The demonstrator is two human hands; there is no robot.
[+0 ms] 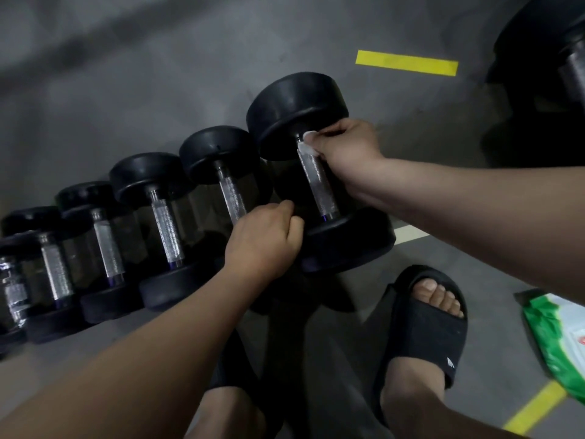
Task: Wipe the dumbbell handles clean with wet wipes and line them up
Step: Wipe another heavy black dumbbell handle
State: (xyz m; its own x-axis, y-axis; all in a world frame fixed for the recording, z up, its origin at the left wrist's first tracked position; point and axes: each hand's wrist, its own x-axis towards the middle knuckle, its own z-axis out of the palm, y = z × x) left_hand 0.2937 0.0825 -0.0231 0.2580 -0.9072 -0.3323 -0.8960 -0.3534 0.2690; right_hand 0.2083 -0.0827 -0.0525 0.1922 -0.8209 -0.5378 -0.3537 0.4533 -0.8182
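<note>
Several black dumbbells with knurled silver handles lie side by side in a row on the grey floor. The largest dumbbell (297, 112) is at the row's right end. My right hand (346, 150) presses a white wet wipe (306, 144) around the top of its handle (318, 185), just below the upper weight head. My left hand (266, 239) is curled at the lower end of the neighbouring dumbbell (218, 150), covering the bottom of that handle; whether it grips the handle or the weight head is hidden.
A green and white wet wipe pack (557, 337) lies on the floor at the right. My feet in black slides (424, 331) stand just below the row. Yellow tape marks (406, 62) cross the floor. Another large dark weight (550, 58) sits at the top right.
</note>
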